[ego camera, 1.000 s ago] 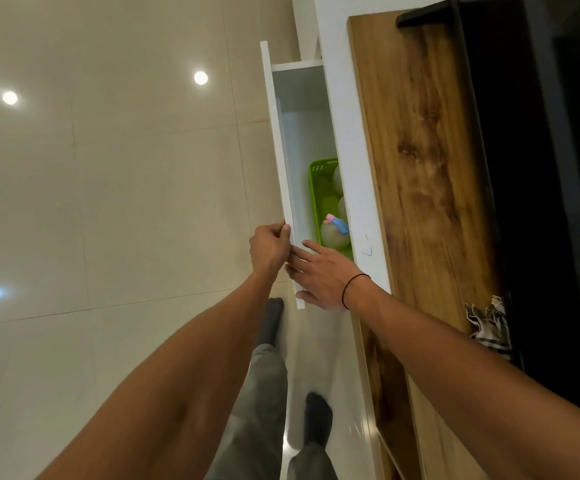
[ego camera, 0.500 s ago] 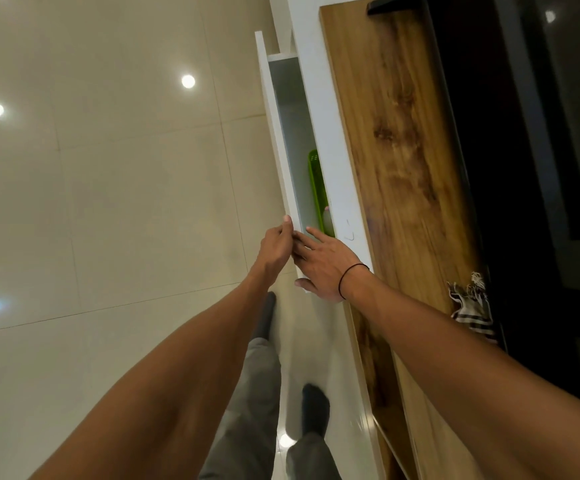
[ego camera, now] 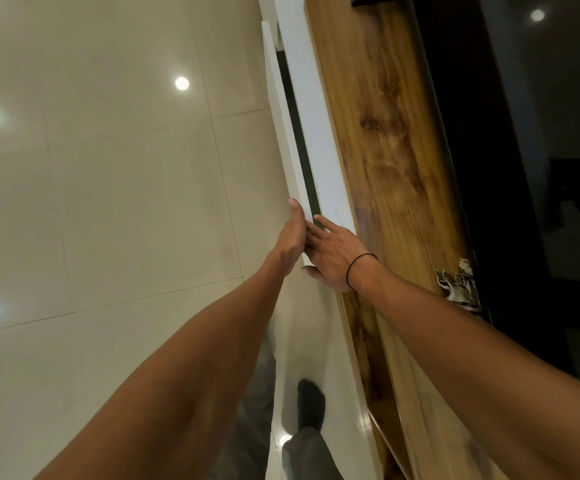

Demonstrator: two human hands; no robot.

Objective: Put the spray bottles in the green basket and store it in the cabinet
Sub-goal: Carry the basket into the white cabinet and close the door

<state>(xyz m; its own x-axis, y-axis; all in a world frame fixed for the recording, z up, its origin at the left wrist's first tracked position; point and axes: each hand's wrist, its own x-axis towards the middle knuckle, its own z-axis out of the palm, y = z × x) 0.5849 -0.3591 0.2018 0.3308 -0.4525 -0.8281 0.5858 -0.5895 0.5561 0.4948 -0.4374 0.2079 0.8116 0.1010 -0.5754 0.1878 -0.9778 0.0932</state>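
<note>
The white cabinet drawer front (ego camera: 281, 112) is pushed almost fully in, leaving only a thin dark gap (ego camera: 299, 133) beside the white cabinet edge (ego camera: 316, 116). The green basket and the spray bottles are hidden inside. My left hand (ego camera: 293, 233) lies flat against the outer face of the drawer front, fingers straight. My right hand (ego camera: 333, 254), with a black band at the wrist, rests with spread fingers over the drawer's near end and the gap, thumb below the corner. Neither hand holds anything.
A wooden cabinet top (ego camera: 385, 133) runs along the right, with a striped cloth (ego camera: 458, 285) on it. Behind it stands a dark glossy panel (ego camera: 524, 168). Glossy cream floor tiles (ego camera: 108, 202) fill the left. My feet (ego camera: 311, 403) stand below the drawer.
The drawer has slid in from wide open to nearly closed, and the green basket with the bottles has gone out of sight. My left hand changed from gripping the edge to lying flat.
</note>
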